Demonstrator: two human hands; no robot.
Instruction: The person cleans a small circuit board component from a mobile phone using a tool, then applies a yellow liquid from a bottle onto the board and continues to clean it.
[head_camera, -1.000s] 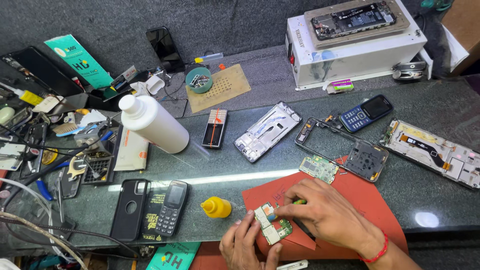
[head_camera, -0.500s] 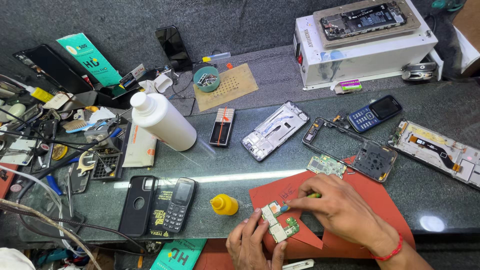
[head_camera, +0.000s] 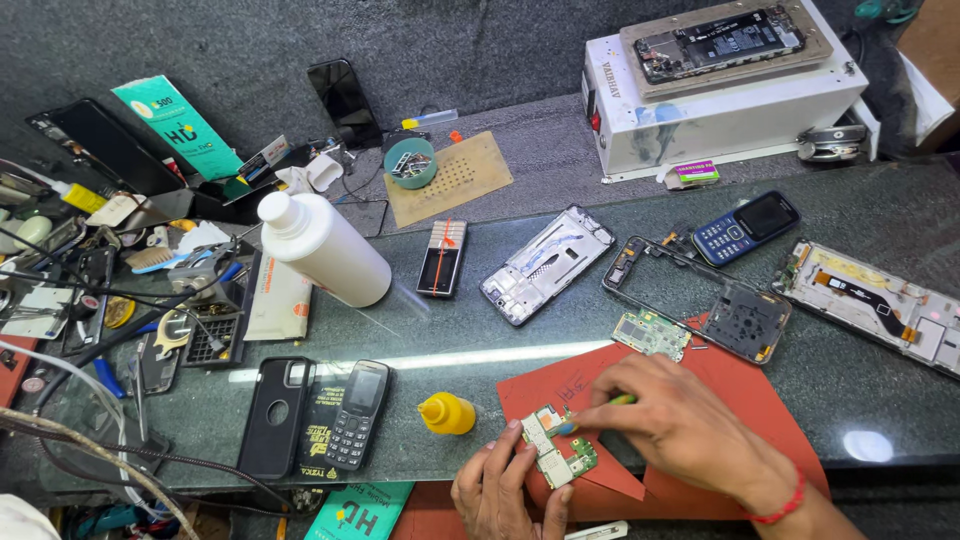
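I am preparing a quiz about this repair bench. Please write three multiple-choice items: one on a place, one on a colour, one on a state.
1. Where does the small green circuit board lie?
A. on the white box
B. on the red sheet
C. inside the black phone case

2. What colour is the small cap-shaped bottle near the keypad phone?
A. yellow
B. blue
C. white

3. How does the big white bottle stand?
A. upright
B. upside down
C. lying on its side

Answers: 1 B, the left hand steadies it on the red sheet while the right hand works on it; 2 A, it is plainly yellow; 3 C, it lies tilted on the counter.
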